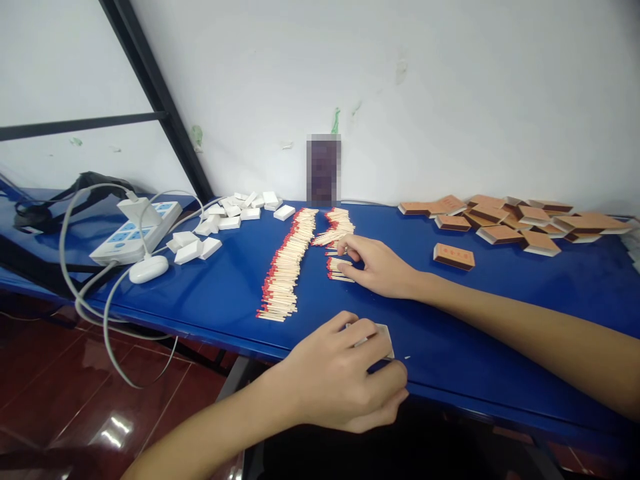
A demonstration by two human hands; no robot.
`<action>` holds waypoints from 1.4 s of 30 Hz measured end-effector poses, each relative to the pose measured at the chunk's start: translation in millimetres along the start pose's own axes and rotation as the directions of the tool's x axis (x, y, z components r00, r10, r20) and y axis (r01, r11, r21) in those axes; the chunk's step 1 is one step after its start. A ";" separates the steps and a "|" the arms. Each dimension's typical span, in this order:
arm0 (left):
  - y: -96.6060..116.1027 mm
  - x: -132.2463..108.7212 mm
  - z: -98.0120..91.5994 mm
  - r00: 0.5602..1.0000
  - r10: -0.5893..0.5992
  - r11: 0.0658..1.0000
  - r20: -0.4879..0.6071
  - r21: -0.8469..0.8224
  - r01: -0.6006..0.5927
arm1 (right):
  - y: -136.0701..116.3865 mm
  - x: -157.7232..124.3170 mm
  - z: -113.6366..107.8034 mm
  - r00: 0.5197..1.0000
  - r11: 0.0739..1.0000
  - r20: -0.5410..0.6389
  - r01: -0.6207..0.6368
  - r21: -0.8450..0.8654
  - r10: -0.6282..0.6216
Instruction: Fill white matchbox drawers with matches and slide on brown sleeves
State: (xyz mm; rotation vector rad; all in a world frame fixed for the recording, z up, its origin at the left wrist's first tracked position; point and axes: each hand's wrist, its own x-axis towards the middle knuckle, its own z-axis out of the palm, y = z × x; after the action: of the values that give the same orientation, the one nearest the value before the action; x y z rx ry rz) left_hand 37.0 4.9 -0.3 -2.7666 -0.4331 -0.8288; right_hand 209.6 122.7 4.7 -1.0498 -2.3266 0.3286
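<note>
- Matchsticks [285,267] lie on the blue table [465,333] at the middle of the frame: one long slanting row, with a shorter, broken row to its right.
- Right hand [346,259], centre of the frame, is at the lower end of the shorter row, thumb and forefinger curved over a few sticks; its own fingers mask the contact, so I cannot tell whether they have closed on any.
- Left hand [350,373], lower centre, is curled around a pale tray [385,338] and grips it; most of the tray is hidden beneath the fingers.
- Handling the sticks well would call for a light pinch across several at once, red heads kept level and facing one way, with the tray held steady close by.
- Pale, thin, straight wood with small red tips makes the sticks likely to roll or fan out if pressed unevenly.
- Orange matchboxes [500,223], flat and printed, overlap in a heap at the right; a single orange box [453,257] lies nearer.
- White pieces [230,223], plain little blocks in shape, are scattered left of the long row.
- Glossy paint on the tabletop suggests little friction.
</note>
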 end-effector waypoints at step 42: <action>0.1 -1.5 1.9 1.000 -0.003 1.000 0.017 0.000 0.003 | 4.0 2.1 -0.2 0.999 1.000 -0.022 -0.025 0.002 0.025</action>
State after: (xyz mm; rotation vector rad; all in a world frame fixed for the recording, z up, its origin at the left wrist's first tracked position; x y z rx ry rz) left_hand 36.8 5.0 -2.7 -2.7752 -0.4401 -0.8063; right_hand 211.1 126.9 4.0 -1.0767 -2.2949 0.3270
